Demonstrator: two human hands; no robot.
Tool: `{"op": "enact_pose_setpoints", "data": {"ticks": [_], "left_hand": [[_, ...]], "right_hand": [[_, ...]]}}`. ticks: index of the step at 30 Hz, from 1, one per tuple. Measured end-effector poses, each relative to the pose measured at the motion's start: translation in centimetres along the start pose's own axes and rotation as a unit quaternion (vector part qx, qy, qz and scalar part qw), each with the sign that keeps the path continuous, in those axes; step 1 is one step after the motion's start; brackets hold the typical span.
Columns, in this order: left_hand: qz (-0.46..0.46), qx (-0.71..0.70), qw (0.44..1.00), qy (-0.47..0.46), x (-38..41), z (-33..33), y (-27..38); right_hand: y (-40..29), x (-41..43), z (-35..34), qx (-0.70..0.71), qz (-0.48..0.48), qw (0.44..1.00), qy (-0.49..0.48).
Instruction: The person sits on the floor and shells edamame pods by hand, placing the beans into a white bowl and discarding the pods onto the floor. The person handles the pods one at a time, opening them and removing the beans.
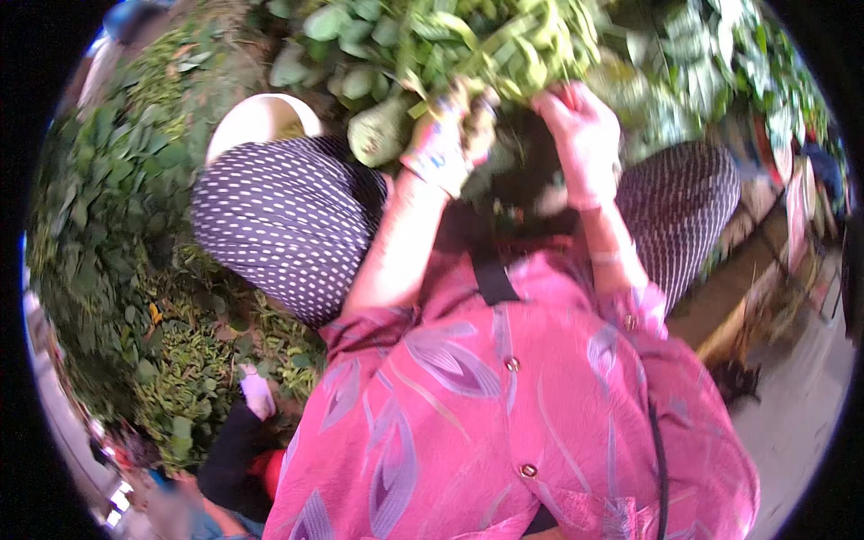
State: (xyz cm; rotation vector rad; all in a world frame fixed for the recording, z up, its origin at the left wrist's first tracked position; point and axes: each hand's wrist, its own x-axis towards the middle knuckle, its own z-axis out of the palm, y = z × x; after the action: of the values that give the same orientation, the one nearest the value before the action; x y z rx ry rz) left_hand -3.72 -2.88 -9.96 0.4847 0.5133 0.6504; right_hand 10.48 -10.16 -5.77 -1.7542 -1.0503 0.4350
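My left hand [449, 138], in a patterned, soiled glove, is closed around leafy green stems at the lower edge of a bunch of light green pods [533, 50]. At the right side of that bunch is my right hand [580, 135], in a pale pink glove, its fingertips pinched together near the pods; blur hides whether anything is between them. A thick pale green bundle with a cut-looking end [378, 135] lies just left of my left hand. Broad green leaves [358, 34] spread beyond both hands.
A white bucket [263, 115] stands beside my left knee. Heaped leafy plants [108, 182] cover the left side, with more foliage [709, 61] at the upper right. Another person's gloved hand [257, 393] reaches into the greenery at the lower left. A wooden edge [739, 314] runs along the right.
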Motion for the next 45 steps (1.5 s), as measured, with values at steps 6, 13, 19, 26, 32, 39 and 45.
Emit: {"op": "enact_pose_setpoints", "data": {"ticks": [6, 13, 19, 26, 32, 39, 45], "left_hand": [[-0.054, -0.081, 0.989, -0.114, 0.4, -0.1, 0.7], [-0.040, -0.076, 0.984, -0.153, 0.9, 1.8, 0.4], [0.046, 0.126, 0.991, -0.014, 0.3, 2.6, -0.4], [0.134, 0.149, 0.980, 0.010, 1.0, 1.8, -1.0], [0.094, 0.101, 0.983, 0.118, 0.5, 3.6, -1.2], [0.115, 0.083, 0.981, 0.130, 0.8, 3.3, -1.7], [0.082, 0.129, 0.986, 0.073, 1.1, 3.3, -1.1]], "right_hand": [[1.3, -0.2, 0.3, -0.028, -0.001, 0.997, -0.070], [-0.9, -0.5, -2.7, 0.147, 0.047, 0.988, -0.028], [-0.3, -1.7, -2.3, 0.177, 0.071, 0.967, -0.171], [-1.5, -2.8, -1.4, 0.298, 0.148, 0.897, -0.290], [-1.6, -3.6, -0.5, 0.339, 0.217, 0.878, -0.258], [-2.2, -4.1, 0.4, 0.336, 0.237, 0.890, -0.198], [-1.0, -3.3, 0.1, 0.341, 0.190, 0.897, -0.209]]}}
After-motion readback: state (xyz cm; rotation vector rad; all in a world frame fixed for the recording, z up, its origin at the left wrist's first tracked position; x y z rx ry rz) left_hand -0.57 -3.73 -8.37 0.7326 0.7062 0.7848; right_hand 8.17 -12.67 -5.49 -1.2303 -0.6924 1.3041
